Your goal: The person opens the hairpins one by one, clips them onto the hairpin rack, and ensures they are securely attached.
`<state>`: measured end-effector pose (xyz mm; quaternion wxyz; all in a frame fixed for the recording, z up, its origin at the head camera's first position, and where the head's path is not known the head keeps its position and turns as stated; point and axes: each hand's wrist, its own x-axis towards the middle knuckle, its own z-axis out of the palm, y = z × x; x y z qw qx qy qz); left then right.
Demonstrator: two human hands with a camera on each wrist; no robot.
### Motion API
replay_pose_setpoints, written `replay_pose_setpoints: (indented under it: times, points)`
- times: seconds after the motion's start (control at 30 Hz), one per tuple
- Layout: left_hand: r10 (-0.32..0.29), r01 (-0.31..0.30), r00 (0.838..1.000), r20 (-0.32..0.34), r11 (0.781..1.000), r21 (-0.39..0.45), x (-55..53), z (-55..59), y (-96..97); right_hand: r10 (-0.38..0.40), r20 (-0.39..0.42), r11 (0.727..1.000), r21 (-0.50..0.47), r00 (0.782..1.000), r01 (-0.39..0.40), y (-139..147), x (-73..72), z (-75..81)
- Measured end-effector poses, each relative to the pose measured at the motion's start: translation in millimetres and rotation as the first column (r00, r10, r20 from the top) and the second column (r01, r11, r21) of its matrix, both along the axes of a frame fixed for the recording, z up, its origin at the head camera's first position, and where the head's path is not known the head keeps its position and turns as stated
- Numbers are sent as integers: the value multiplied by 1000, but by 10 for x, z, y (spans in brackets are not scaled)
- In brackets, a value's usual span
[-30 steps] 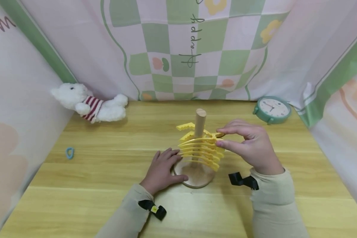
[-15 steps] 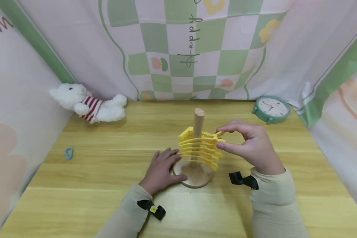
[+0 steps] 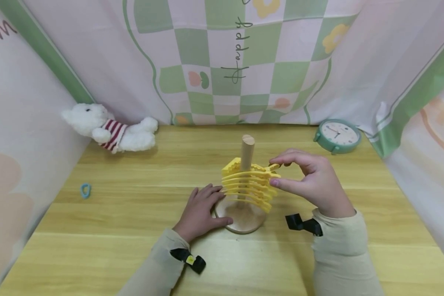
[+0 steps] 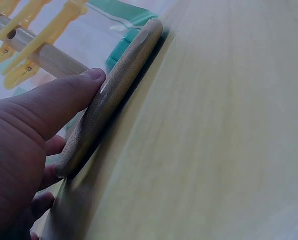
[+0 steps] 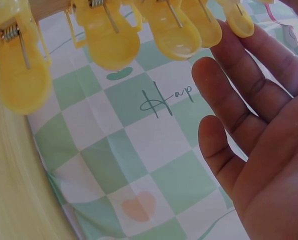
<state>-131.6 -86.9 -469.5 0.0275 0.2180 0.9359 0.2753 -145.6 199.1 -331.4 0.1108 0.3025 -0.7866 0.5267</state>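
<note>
Several yellow alligator hair clips (image 3: 246, 187) are clamped one above another across the upright wooden post (image 3: 247, 152) of a stand with a round wooden base (image 3: 242, 222). My right hand (image 3: 312, 181) pinches the handle end of the top hair clip (image 3: 266, 170) between thumb and index finger; its teeth lie closed against the post. In the right wrist view, spring hinges and rounded handles of other hair clips (image 5: 111, 45) hang beside my fingers (image 5: 219, 82). My left hand (image 3: 203, 213) grips the left rim of the base, thumb in front and fingers behind.
On the wooden table (image 3: 133, 213) a small light-blue ring-shaped piece (image 3: 85, 190) lies at the left. A white plush bear (image 3: 112, 129) in a striped shirt lies at the back left, a green clock (image 3: 337, 135) at the back right. A checkered curtain (image 3: 240, 61) hangs behind.
The top hair clip's open far arm has come down, and its teeth have closed against the post. My right hand has barely shifted; my left hand stays on the base.
</note>
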Motion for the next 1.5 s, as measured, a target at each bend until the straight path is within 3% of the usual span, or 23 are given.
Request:
replay_pose_setpoints:
  times: [0.57, 0.83, 1.1, 1.5]
  points:
    - [-1, 1, 1000, 6, 1000, 14, 9, 16, -2, 9, 15, 1000, 11, 1000, -10, 16, 8, 12]
    - [-2, 2, 1000, 6, 1000, 18, 11, 13, -2, 52, 13, 997, -57, 999, -51, 31, -11, -10]
    - [-8, 8, 1000, -6, 1000, 23, -4, -46, -16, 66, 64, 990, -129, 996, -57, 51, -2, -13]
    - [-5, 5, 1000, -10, 1000, 29, 0, -54, -19, 75, 35, 981, -179, 997, -68, 68, -6, -13]
